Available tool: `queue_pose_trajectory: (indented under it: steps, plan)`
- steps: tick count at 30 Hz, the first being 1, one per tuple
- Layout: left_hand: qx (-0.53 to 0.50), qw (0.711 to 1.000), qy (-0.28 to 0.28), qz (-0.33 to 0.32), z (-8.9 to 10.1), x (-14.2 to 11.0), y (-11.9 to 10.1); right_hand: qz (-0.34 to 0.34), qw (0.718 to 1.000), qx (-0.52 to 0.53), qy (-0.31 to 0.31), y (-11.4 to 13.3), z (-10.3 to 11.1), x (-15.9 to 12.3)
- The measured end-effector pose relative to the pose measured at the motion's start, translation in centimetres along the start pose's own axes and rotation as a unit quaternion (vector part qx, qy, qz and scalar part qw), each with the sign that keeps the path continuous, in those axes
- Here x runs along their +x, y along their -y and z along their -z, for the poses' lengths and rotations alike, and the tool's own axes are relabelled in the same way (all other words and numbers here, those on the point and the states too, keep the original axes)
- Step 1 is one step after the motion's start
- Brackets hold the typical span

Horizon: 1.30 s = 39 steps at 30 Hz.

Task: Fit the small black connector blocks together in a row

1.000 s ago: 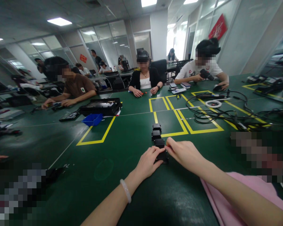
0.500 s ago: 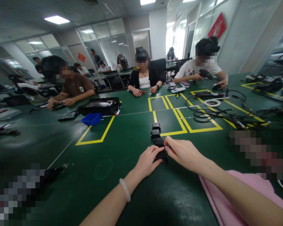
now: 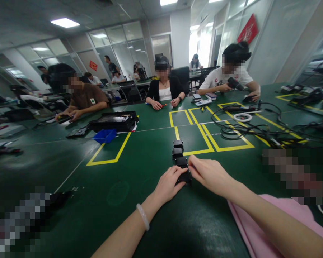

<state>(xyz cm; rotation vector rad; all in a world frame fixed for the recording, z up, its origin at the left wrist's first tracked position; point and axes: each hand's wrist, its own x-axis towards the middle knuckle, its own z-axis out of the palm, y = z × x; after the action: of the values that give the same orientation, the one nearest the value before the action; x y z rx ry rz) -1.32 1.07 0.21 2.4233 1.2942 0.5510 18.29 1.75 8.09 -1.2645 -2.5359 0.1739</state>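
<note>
Several small black box-shaped parts stand in a row on the green table, running away from me. My left hand is closed around the nearest black block, thumb at its near side and fingers over its top. At that block's right side, my right hand is closed in a pinch. Whatever its fingertips hold is too small or too hidden to make out. Just beyond the fingers sits a second black block. Farther off are a third block and the farthest block, touched by neither hand.
Yellow tape marks boxes on the green table. A blue bin and black case lie left. Black cables tangle at right; pink cloth lies near my right forearm. Co-workers sit across.
My hands and the black blocks stay in place. At the far left, a co-worker's hands have shifted slightly with the dark object they hold.
</note>
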Motion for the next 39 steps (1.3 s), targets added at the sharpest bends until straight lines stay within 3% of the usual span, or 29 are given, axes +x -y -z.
queue_pose_trajectory:
  steps: [19, 39]
  plan:
    - [-0.002, 1.0, -0.002, 0.003, -0.05, -0.02, 0.04, -0.011, 0.998, -0.058, 0.018, 0.0, 0.22, 0.07]
    - [0.0, 1.0, 0.001, 0.004, 0.05, -0.02, -0.04, 0.0, 1.0, -0.01, 0.004, -0.18, 0.16, 0.08]
